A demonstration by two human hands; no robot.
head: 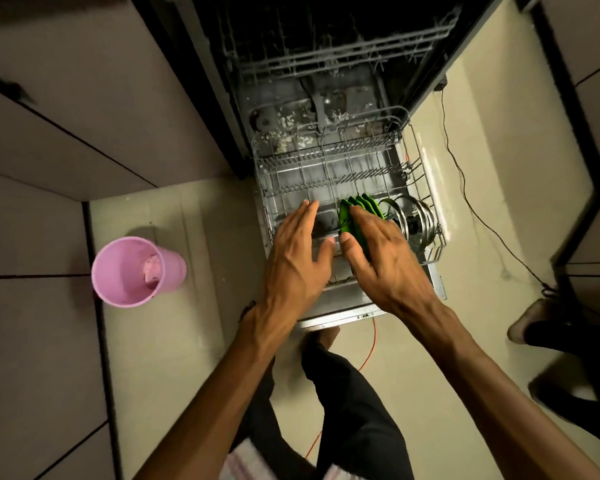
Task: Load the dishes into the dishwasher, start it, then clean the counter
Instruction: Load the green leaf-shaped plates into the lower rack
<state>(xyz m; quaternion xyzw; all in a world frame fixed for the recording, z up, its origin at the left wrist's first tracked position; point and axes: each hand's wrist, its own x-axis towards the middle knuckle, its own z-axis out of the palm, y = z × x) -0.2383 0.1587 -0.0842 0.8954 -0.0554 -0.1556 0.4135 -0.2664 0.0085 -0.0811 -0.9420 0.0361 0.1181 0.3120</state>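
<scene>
One dishwasher [326, 64] stands open at frame top, its lower rack [329, 174] pulled out at centre. Green plates [361, 206] stand upright in the rack beside steel dishes [418, 220]. Left hand [295, 258] hovers flat, fingers spread; right hand [381, 258] rests open-fingered on the green plates. Pink bin [132, 271] sits lower left.

Green plates [361, 209] are racked in a grey wire basket [326, 168]. A pink bin [132, 271] is seen on beige floor [194, 341]; an orange cable [369, 348] is noted.
</scene>
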